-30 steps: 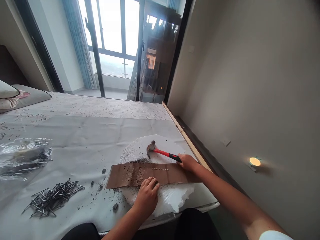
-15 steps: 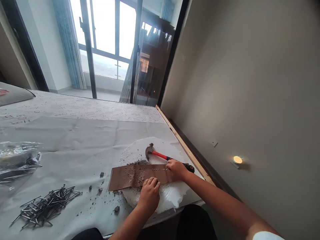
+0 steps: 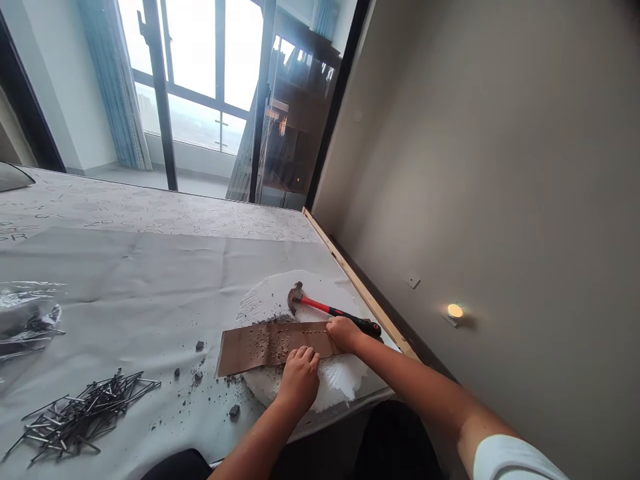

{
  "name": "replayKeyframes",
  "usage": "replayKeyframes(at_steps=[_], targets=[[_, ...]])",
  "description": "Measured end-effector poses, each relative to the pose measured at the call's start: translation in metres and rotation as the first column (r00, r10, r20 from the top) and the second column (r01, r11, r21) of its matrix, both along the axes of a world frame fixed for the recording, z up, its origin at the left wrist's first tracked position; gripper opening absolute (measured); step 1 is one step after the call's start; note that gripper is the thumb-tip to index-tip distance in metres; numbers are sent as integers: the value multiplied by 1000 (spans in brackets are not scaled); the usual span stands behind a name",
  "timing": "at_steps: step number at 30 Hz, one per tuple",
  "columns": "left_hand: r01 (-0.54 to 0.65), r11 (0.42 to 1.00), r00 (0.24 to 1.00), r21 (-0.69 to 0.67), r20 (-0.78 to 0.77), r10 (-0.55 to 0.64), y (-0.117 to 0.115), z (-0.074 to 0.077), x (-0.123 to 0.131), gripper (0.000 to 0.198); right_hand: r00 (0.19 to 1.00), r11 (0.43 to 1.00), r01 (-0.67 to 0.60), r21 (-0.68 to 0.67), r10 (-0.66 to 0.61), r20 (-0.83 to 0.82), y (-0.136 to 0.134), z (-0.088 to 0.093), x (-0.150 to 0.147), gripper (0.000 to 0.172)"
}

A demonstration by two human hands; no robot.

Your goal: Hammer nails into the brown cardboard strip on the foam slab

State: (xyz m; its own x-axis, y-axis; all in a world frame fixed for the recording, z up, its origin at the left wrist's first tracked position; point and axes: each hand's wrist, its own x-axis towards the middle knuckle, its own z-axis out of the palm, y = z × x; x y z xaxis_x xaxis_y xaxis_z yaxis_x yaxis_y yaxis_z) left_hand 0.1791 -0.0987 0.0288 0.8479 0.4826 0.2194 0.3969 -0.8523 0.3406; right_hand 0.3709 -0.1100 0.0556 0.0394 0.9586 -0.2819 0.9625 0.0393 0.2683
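Where both curled hands (image 3: 320,353) press, a brown strip (image 3: 260,345), nail-studded, nothing gripped.

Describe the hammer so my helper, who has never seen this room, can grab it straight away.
On the grey-sheeted bed, find the round white foam slab near the wall-side edge. The hammer lies flat on the slab's far part, just beyond the brown strip and the right hand. Its red shaft, black handle end and dark metal head mark it out; the loose nails are thin and grey.
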Motion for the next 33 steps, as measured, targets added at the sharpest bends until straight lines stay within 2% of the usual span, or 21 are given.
replayKeyframes(at_steps=[6,10,18,27,33], targets=[[-7,1000,1000,8,-21,7,-3,-5,-4,23,989,991,-75,-109,88,115,8,5,-14,26],[-11,1000,1000,5,-22,11,-3,-8,-4,21,983,986,-98,-133,117,141,14,6,-17,25],[-30,999,998,19,-58,31,0,-2,3,23,991,987,-125,-103,130,39,16,3,1,25],[-23,990,998,141,-48,30,0,4,15,35,990,991,-124,-49,121,-66,10,16,18,24],[-8,988,1000,156,-21,11,3,2,19,39,988,995,-91,-43,85,-132,14,25,15,23]])
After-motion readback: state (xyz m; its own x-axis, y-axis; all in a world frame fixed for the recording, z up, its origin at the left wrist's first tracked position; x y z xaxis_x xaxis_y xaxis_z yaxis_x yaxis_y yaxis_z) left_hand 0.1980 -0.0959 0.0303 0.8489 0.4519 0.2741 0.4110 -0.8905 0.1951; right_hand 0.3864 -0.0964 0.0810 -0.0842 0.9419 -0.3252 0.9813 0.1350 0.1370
